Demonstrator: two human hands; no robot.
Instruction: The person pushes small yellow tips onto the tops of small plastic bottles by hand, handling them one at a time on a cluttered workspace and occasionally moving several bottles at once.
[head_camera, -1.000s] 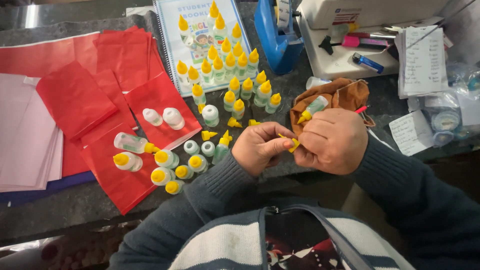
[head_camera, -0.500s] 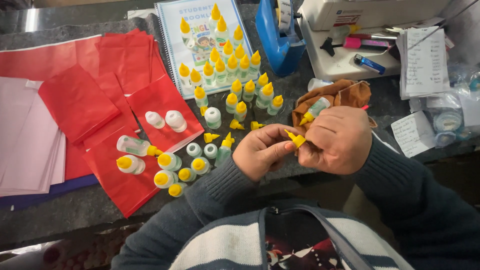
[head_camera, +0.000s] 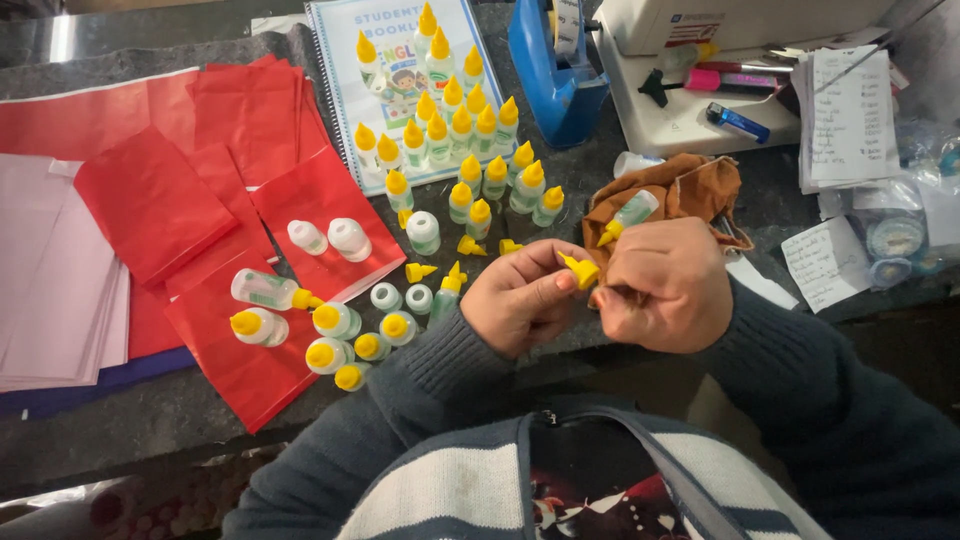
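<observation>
Head view: left hand (head_camera: 525, 300) and right hand (head_camera: 665, 290) pinch a yellow cap (head_camera: 580, 268); bottles (head_camera: 330, 335) lie left; likely fitting caps.

Even, soft daylight; sharp focus

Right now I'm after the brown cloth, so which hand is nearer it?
Right. The right hand sits just below the brown cloth, overlapping its lower edge in the head view. The left hand is further off, down to the cloth's left.
</observation>
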